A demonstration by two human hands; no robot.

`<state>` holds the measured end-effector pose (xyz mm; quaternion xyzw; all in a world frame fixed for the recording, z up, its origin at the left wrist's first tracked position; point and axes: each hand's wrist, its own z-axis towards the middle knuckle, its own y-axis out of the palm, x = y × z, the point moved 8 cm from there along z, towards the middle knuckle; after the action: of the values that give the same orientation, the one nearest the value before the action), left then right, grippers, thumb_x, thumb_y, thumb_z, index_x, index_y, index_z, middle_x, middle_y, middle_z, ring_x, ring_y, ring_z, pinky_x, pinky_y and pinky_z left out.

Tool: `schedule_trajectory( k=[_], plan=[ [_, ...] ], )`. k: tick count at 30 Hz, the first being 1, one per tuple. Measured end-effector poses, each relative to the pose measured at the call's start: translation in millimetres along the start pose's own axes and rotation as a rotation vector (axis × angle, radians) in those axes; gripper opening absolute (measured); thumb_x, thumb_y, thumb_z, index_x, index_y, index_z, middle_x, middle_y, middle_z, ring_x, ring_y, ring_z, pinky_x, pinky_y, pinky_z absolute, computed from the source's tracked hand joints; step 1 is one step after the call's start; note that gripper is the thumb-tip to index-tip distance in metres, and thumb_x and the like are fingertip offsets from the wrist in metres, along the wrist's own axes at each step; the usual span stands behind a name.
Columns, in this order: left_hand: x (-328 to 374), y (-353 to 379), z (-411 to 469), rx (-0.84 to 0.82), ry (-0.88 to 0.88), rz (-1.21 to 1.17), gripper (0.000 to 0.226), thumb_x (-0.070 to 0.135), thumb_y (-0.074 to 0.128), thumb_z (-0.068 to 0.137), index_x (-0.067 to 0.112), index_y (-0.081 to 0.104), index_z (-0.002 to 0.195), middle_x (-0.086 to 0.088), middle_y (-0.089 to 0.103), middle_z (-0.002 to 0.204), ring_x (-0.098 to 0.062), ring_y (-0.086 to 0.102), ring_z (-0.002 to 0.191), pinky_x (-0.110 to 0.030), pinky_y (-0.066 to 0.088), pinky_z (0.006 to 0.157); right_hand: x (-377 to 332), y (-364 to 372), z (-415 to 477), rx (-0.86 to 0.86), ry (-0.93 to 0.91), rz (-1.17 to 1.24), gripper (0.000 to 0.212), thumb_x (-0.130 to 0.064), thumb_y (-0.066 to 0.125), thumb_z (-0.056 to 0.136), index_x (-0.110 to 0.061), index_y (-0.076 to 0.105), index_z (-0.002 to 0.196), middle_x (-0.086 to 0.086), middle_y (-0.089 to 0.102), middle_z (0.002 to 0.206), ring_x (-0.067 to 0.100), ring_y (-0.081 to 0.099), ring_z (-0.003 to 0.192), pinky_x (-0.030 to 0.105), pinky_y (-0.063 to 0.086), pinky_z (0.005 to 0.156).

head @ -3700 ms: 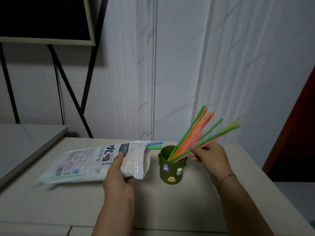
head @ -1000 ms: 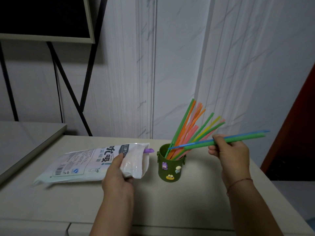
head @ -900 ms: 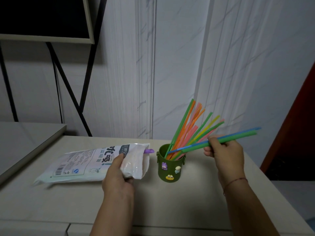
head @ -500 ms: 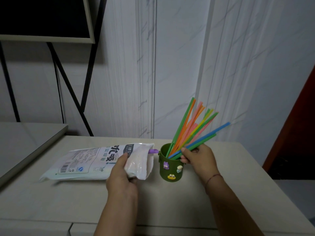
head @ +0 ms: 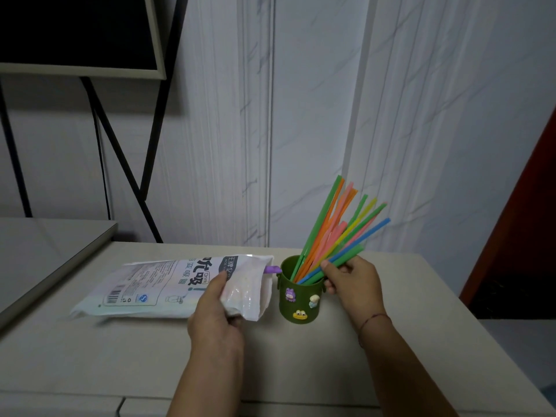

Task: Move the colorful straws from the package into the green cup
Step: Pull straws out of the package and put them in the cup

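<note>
Right hand [head: 353, 282], at centre right of the frame, pinches a blue straw [head: 358, 242] and a green straw [head: 346, 258] between thumb and fingers, closed on both; the lower ends of the two straws lie inside the green cup [head: 298, 299], their upper ends slanting toward the upper right. Left hand [head: 216, 314], at lower centre, is clamped on the open end of the package [head: 168, 285], thumb on top and fingers curled beneath the crumpled edge. The package is a white printed bag lying flat on the table [head: 301, 362], stretching from the left hand toward the left of the frame. A purple straw tip [head: 272, 269] sticks out of the bag mouth, just beside the cup rim. The cup stands upright between the two hands, near the middle of the frame, with small cartoon figures on its front. Inside it a bundle of straws [head: 328, 227] in green, orange, pink and yellow leans and fans toward the upper right. Behind the table rises a pale marbled wall [head: 301, 115]; a dark framed board [head: 78, 34] on black legs fills the upper left corner
</note>
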<state>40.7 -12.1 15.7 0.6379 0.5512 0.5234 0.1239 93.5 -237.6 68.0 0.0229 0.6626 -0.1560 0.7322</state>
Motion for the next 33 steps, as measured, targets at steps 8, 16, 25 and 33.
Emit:
schedule_trajectory(
  k=[8,16,25,33],
  plan=[
    [7.7,3.4,-2.0,-0.040,0.060,0.016,0.050,0.007,0.070,0.082,0.011,0.057,0.130,-0.010,0.065,0.126,-0.028,0.063,0.115,-0.049,0.049,0.100,14.0,2.1,-7.5,-0.117,0.169,-0.118,0.033,-0.029,0.067,0.083,-0.006,0.056,0.062,0.008,0.054,0.052,0.012,0.046,0.039,0.021,0.039,0.045],
    [15.1,3.2,-6.0,-0.019,0.153,0.052,0.036,0.007,0.075,0.077,0.012,0.066,0.111,-0.003,0.073,0.101,-0.012,0.072,0.082,-0.028,0.058,0.064,1.6,59.4,-49.4,-0.522,0.395,0.216,0.033,-0.033,0.045,0.097,-0.003,0.059,0.090,0.010,0.059,0.064,0.011,0.057,0.043,0.018,0.045,0.042],
    [34.6,17.1,-16.3,-0.117,0.455,0.198,0.029,0.006,0.080,0.071,0.021,0.069,0.093,0.010,0.077,0.087,-0.007,0.074,0.079,-0.019,0.057,0.061,-0.8,94.3,-63.4,-0.391,0.657,0.931,0.042,-0.036,0.037,0.098,-0.001,0.060,0.102,0.019,0.067,0.105,0.030,0.063,0.093,0.039,0.051,0.070],
    [38.1,29.0,-22.6,-0.258,0.552,0.284,0.031,0.008,0.081,0.071,0.034,0.075,0.088,0.012,0.077,0.096,-0.006,0.073,0.087,-0.023,0.059,0.073,-5.4,96.8,-58.5,-0.372,0.647,1.079,0.047,-0.036,0.034,0.099,-0.004,0.056,0.126,0.020,0.062,0.122,0.034,0.060,0.104,0.044,0.051,0.075]
  ],
)
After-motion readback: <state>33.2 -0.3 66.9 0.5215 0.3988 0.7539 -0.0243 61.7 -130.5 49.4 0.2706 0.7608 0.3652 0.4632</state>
